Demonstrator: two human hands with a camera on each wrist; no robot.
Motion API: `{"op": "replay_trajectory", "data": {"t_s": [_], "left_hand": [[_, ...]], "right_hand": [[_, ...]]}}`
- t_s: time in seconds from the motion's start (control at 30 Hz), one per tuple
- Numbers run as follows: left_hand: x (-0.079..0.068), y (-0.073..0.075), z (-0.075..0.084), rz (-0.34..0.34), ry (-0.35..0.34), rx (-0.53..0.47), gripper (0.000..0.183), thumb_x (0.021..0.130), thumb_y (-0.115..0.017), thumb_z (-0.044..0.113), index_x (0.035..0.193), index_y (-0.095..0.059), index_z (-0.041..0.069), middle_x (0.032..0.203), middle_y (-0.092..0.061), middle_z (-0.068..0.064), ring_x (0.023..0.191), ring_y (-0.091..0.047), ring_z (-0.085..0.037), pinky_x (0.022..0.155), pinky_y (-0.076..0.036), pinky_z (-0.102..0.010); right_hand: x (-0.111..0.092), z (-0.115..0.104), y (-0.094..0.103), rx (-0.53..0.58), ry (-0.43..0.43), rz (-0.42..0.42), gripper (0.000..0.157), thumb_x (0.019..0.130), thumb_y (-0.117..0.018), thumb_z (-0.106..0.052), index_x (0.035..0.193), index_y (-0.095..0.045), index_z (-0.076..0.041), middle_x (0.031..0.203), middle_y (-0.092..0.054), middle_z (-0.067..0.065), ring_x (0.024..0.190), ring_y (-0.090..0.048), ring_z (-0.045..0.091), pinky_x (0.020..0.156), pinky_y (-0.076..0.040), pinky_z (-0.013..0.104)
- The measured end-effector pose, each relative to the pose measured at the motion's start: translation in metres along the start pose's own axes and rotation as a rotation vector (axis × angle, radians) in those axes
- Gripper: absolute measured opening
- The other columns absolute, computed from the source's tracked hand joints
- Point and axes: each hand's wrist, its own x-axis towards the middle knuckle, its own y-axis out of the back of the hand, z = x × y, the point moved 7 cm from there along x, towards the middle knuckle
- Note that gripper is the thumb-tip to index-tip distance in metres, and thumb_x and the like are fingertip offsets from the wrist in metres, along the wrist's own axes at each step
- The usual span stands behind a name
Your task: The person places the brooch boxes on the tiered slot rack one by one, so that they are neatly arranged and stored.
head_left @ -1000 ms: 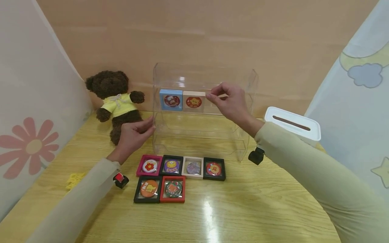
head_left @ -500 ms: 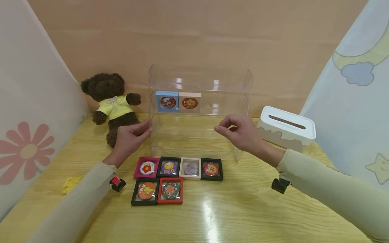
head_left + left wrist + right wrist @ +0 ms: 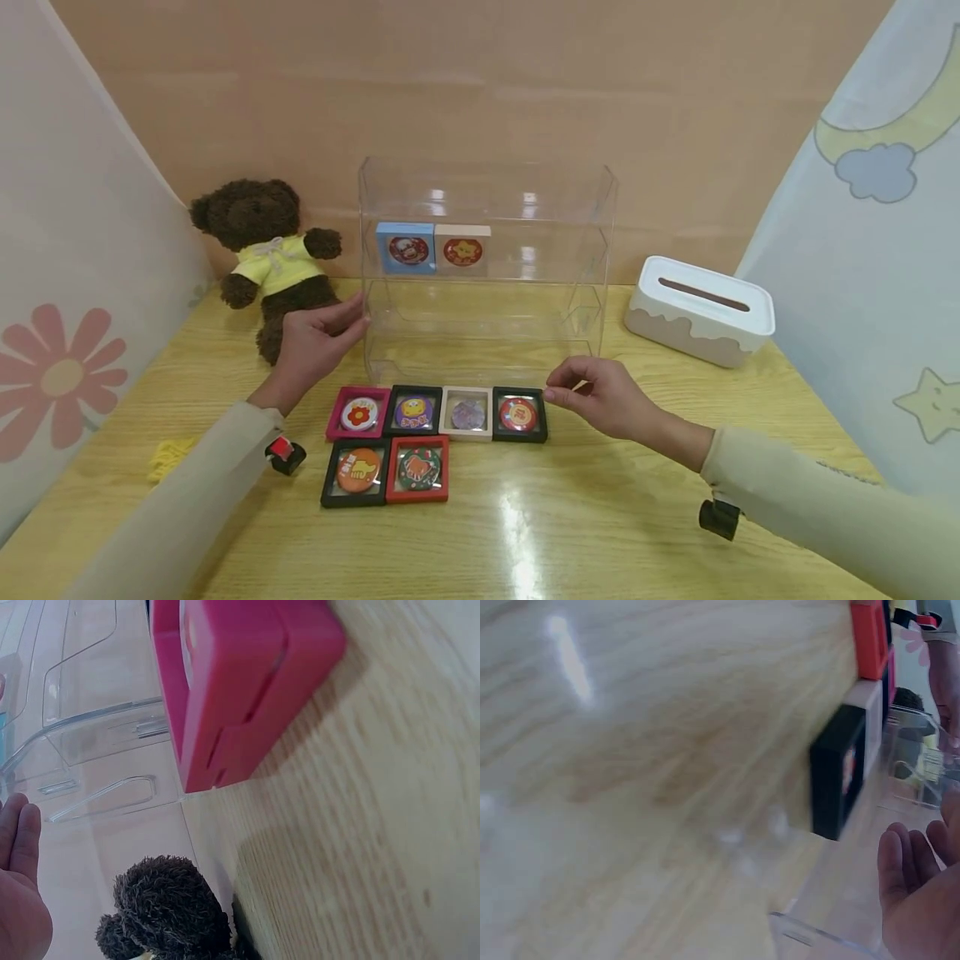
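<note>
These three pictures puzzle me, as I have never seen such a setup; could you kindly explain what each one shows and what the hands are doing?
No machine here: a person works with bare hands and wears three cameras. The wide picture comes from the head camera, looking down at a wooden table. The two blurry close-ups come from cameras on each wrist.

On the table stands a clear acrylic shelf with a blue badge frame and a cream badge frame on its top tier. In front lie six more framed badges in two rows. A teddy bear sits to the left, a white tissue box to the right.

The left hand rests against the shelf's left side. The right hand holds nothing; its fingertips are close beside the black frame with the red badge.
</note>
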Motion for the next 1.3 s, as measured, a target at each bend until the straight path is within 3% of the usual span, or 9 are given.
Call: {"op": "replay_trajectory", "data": {"t_s": [0.17, 0.3, 0.67, 1.3], "left_hand": [[-0.001, 0.002, 0.022, -0.01, 0.003, 0.016, 0.033, 0.085, -0.066, -0.009, 0.117, -0.06, -0.012, 0.108, -0.062, -0.024, 0.094, -0.064, -0.011, 0.072, -0.05, -0.015], [-0.001, 0.001, 0.026, -0.01, 0.014, 0.03, 0.033, 0.085, -0.065, -0.008, 0.117, -0.06, -0.012, 0.107, -0.063, -0.024, 0.093, -0.064, -0.012, 0.072, -0.05, -0.015], [-0.001, 0.002, 0.021, -0.007, 0.022, -0.006, 0.032, 0.086, -0.066, -0.007, 0.117, -0.06, -0.011, 0.108, -0.063, -0.023, 0.094, -0.064, -0.011, 0.072, -0.051, -0.017], [-0.001, 0.001, 0.018, -0.015, 0.04, -0.022, 0.032, 0.087, -0.065, -0.006, 0.118, -0.06, -0.011, 0.112, -0.062, -0.022, 0.094, -0.064, -0.01, 0.072, -0.051, -0.017]], "right_hand": [[-0.012, 0.018, -0.012, 0.001, -0.076, -0.053, 0.016, 0.086, -0.072, -0.013, 0.096, -0.068, -0.001, 0.09, -0.065, 0.001, 0.081, -0.062, 0.016, 0.067, -0.055, 0.029], [-0.019, 0.026, -0.02, 0.011, -0.097, -0.09, 0.025, 0.085, -0.073, -0.014, 0.101, -0.066, 0.004, 0.097, -0.064, 0.01, 0.084, -0.062, 0.019, 0.07, -0.055, 0.029], [-0.021, 0.033, -0.031, -0.01, -0.107, -0.122, 0.038, 0.083, -0.075, -0.014, 0.11, -0.062, 0.009, 0.102, -0.062, 0.014, 0.087, -0.061, 0.026, 0.072, -0.054, 0.027], [-0.018, 0.04, -0.033, -0.005, -0.126, -0.124, 0.051, 0.078, -0.081, -0.016, 0.115, -0.059, 0.011, 0.098, -0.063, 0.011, 0.085, -0.06, 0.025, 0.07, -0.054, 0.032]]}}
